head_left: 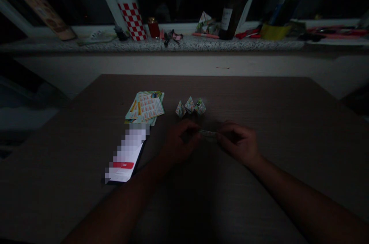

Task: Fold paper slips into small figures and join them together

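A thin strip of folded paper (208,133) is stretched between my two hands above the middle of the table. My left hand (181,142) pinches its left end, and my right hand (238,142) pinches the right end. Just beyond them stand three small folded-paper pieces with pointed tops, a left one (180,109), a middle one (190,105) and a right one (200,107). Dim light hides the detail of the strip and of my fingertips.
Left of the folded pieces lies a stack of printed paper sheets (148,109). A phone with a lit screen (127,155) rests nearer, beside my left forearm. Behind the brown table (259,94), a granite windowsill (190,44) carries a red-checkered bottle (132,17), a dark bottle (230,17) and small clutter.
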`<move>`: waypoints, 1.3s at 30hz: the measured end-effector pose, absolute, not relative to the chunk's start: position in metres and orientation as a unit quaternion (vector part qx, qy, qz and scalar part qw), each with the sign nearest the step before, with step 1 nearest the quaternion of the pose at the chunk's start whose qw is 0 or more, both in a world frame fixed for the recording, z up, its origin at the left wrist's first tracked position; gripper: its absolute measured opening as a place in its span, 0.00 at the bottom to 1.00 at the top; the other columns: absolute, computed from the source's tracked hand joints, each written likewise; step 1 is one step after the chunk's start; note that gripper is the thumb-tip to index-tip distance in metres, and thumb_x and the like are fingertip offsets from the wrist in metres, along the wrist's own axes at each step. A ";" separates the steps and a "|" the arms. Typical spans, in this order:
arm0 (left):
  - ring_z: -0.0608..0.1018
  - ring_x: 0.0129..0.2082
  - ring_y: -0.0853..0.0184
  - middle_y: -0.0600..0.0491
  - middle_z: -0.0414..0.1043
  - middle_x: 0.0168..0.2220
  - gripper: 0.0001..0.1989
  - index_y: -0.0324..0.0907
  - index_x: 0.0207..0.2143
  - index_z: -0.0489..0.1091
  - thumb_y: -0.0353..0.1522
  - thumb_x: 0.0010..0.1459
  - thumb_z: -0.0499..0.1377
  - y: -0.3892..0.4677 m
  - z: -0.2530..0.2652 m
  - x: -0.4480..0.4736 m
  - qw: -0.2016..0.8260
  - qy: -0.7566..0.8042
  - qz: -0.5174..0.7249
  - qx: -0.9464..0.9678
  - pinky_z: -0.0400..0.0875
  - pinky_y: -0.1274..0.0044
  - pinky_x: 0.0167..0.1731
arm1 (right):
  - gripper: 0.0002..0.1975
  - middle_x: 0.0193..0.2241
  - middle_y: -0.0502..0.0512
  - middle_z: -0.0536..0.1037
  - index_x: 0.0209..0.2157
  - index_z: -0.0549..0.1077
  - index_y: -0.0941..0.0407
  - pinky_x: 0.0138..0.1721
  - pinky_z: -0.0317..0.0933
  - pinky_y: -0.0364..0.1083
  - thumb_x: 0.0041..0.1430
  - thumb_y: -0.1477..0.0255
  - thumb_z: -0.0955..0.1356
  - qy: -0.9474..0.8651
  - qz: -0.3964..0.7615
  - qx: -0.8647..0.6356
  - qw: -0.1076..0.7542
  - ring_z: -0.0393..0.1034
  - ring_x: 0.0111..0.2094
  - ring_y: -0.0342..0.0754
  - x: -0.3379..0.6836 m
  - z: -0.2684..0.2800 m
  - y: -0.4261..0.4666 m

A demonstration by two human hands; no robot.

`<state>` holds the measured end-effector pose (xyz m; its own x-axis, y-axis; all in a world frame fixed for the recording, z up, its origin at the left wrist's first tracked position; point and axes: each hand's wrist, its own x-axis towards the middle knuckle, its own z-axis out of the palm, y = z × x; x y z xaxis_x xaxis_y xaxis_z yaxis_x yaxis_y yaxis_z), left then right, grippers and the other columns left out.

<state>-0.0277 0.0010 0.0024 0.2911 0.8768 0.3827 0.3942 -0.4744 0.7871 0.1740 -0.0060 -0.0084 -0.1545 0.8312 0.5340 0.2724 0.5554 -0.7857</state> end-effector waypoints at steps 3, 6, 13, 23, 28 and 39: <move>0.72 0.38 0.65 0.50 0.70 0.36 0.07 0.41 0.36 0.67 0.30 0.52 0.59 -0.002 0.006 -0.027 0.175 0.391 0.434 0.793 0.68 0.72 0.39 | 0.03 0.25 0.53 0.74 0.28 0.73 0.55 0.26 0.63 0.44 0.51 0.77 0.69 -0.759 0.197 -0.352 0.512 0.69 0.26 0.45 0.174 -0.007 -0.006; 0.72 0.40 0.64 0.49 0.70 0.37 0.05 0.41 0.34 0.67 0.30 0.52 0.58 -0.007 0.010 -0.026 0.110 0.354 0.408 0.834 0.68 0.71 0.40 | 0.03 0.25 0.54 0.75 0.30 0.74 0.55 0.28 0.64 0.45 0.51 0.76 0.69 -0.789 0.161 -0.321 0.498 0.70 0.27 0.46 0.173 -0.008 -0.006; 0.70 0.35 0.65 0.49 0.69 0.33 0.02 0.40 0.30 0.68 0.28 0.54 0.55 -0.007 0.015 -0.025 0.056 0.286 0.339 0.895 0.66 0.72 0.36 | 0.05 0.27 0.54 0.78 0.33 0.75 0.54 0.33 0.66 0.48 0.52 0.76 0.69 -0.854 0.096 -0.252 0.444 0.72 0.30 0.48 0.175 -0.009 -0.006; 0.68 0.33 0.64 0.49 0.70 0.31 0.07 0.39 0.29 0.69 0.32 0.57 0.54 -0.001 0.018 -0.029 0.023 0.242 0.246 0.938 0.63 0.71 0.35 | 0.04 0.26 0.53 0.77 0.28 0.75 0.52 0.35 0.66 0.48 0.55 0.71 0.68 -0.881 0.082 -0.249 0.394 0.72 0.29 0.47 0.178 -0.015 -0.010; 0.68 0.34 0.64 0.49 0.71 0.33 0.07 0.39 0.31 0.69 0.32 0.58 0.53 0.002 0.017 -0.032 0.045 0.237 0.252 0.937 0.63 0.71 0.37 | 0.03 0.26 0.53 0.77 0.30 0.75 0.52 0.34 0.67 0.49 0.53 0.74 0.69 -0.876 0.057 -0.237 0.417 0.72 0.28 0.47 0.176 -0.012 -0.011; 0.70 0.34 0.66 0.50 0.70 0.33 0.02 0.40 0.31 0.67 0.28 0.53 0.56 0.011 0.017 -0.044 0.050 0.268 0.292 0.917 0.65 0.74 0.35 | 0.09 0.24 0.54 0.76 0.32 0.74 0.52 0.29 0.68 0.48 0.48 0.80 0.69 -0.833 0.086 -0.241 0.490 0.72 0.26 0.48 0.175 0.006 -0.018</move>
<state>-0.0441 0.0110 0.0168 0.6857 0.5214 0.5079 0.4631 -0.8508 0.2483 0.1746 -0.0177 0.0060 -0.4038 0.4854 0.7755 0.3168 0.8694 -0.3792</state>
